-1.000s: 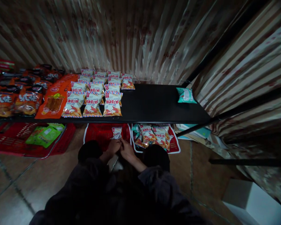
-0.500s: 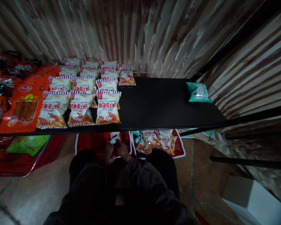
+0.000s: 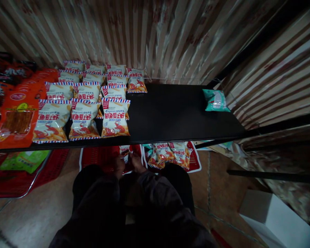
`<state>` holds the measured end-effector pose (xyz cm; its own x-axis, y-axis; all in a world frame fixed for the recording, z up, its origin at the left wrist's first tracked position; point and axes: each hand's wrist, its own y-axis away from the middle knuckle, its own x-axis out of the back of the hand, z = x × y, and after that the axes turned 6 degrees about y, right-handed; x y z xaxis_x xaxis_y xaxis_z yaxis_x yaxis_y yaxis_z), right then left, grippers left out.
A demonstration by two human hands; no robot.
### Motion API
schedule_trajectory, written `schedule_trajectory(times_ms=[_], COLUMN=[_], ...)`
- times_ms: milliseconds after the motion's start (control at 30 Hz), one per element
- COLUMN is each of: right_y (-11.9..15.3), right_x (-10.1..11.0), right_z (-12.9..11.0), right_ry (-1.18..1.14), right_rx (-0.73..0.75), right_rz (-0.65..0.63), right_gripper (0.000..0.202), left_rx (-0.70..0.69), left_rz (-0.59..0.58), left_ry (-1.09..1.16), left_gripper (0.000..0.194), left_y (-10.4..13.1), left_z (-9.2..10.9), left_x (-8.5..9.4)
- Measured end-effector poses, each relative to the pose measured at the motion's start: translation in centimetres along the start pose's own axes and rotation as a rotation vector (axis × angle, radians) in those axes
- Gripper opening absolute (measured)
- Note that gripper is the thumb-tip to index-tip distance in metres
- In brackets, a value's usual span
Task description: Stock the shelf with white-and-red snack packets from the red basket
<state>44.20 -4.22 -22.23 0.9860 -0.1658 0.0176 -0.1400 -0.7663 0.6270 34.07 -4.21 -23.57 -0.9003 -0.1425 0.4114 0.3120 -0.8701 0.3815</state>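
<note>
Low over a red basket (image 3: 93,160), below the shelf's front edge, a small white snack bag (image 3: 124,149) with red print is between my two hands. My left hand (image 3: 119,164) is closed on the bag's left side. My right hand (image 3: 136,162) grips near its lower right; the fingertips are dim and partly hidden. Several matching snack bags (image 3: 115,119) stand in rows on the black shelf (image 3: 167,113) above. More of them (image 3: 179,151) lie in a second red basket (image 3: 196,162) to the right.
Orange packets (image 3: 18,117) fill the shelf's left end. A teal bag (image 3: 215,100) lies near its right end. Green packets (image 3: 24,161) rest in a red basket at lower left. A white box (image 3: 281,217) stands on the floor, lower right. Striped curtain hangs behind.
The view has shifted slightly, so the shelf goods appear further left. My hands stay low over the basket, and the bag between them has tilted a little.
</note>
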Motion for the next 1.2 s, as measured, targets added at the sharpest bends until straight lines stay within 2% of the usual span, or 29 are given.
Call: schedule_trajectory(times_ms=[100,233,400,500,600,733,800,967,1100,1200], right_y=[1.3,3.8,6.6,7.9,9.4,11.6,12.6,14.2,15.2,16.1], right_x=[0.2,0.4,1.3,2.3,3.1,3.5,3.5,3.4,3.5,3.7], right_z=[-1.4,-2.9,-3.7,-4.0,-4.4,-4.7,-4.7,-4.8,-4.8,-4.7], right_ry=[-0.132,-0.334,-0.469,-0.509,-0.54,-0.567,-0.557,-0.539,-0.535,-0.517], right_rx=[-0.068,-0.081,-0.107,-0.102,-0.06,0.003,0.027,0.088,0.146,0.226], right_rz=[0.009,-0.018,0.022,0.021,-0.007,-0.038,-0.053,-0.044,-0.04,-0.077], right_gripper=[0.032,0.029,0.015,0.011,0.014,0.025,0.029,0.041,0.044,0.042], left_rx=[-0.134,-0.342,-0.545,-0.595,-0.476,-0.003,0.092,0.095,0.1,0.056], left_rz=[0.04,0.057,0.037,0.054,0.054,0.057,0.023,-0.14,-0.208,-0.254], left_ry=[-0.04,-0.082,-0.092,-0.008,0.185,0.563,0.642,0.719,0.752,0.823], left_gripper=[0.026,0.034,0.041,0.044,0.038,0.026,0.023,0.034,0.044,0.048], left_y=[1.7,5.1,9.6,11.4,12.0,11.5,11.3,11.9,12.7,12.8], left_z=[1.7,3.8,4.8,5.2,5.8,7.2,7.9,9.7,10.6,10.9], left_x=[0.8,2.0,2.8,3.3,4.1,5.6,6.2,7.4,7.7,7.4])
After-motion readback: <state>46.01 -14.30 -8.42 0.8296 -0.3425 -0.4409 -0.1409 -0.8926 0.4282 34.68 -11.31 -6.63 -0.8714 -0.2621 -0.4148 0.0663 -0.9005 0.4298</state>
